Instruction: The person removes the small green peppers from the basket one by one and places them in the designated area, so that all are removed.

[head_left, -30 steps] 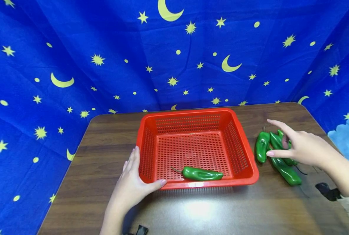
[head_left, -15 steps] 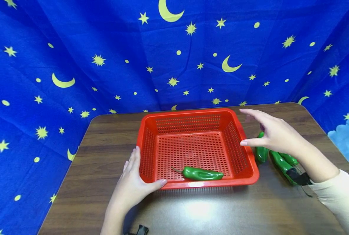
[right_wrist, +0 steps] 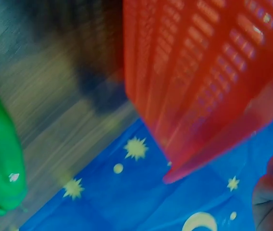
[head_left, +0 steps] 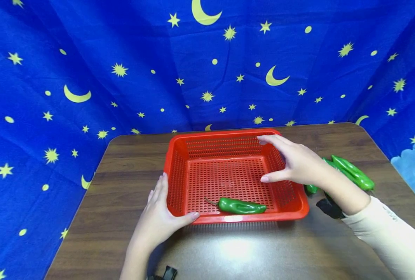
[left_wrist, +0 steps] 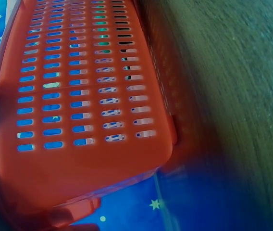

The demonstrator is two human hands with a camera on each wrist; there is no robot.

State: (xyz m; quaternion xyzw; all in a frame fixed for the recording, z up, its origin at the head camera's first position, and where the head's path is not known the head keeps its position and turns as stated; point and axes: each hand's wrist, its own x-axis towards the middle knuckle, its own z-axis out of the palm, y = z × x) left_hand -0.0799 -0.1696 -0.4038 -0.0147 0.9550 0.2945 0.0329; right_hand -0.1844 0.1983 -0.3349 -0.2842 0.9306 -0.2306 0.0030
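A red plastic basket [head_left: 211,219] with slotted walls stands on the table. One long green pepper [head_left: 242,206] lies inside along the front wall, its thin stem to the left. My left hand [head_left: 156,221] touches the basket's front left corner, fingers stretched along the left side and thumb on the front rim. Above the basket's right side is my right hand [head_left: 300,163], thumb and fingers spread apart with nothing between them. Several green peppers [head_left: 356,173] lie right of the basket, partly hidden by my right arm. The right wrist view shows one green pepper [right_wrist: 2,149] close up.
A brown wood-grain table [head_left: 123,175] bears everything. Behind it and along the sides hangs a blue cloth [head_left: 141,39] with yellow moons and stars. A black strap piece [head_left: 328,209] sits at my right wrist.
My right hand has moved left, from over the pepper pile to above the basket's right side, with nothing in it. The left hand, basket and the pepper inside hold their places.
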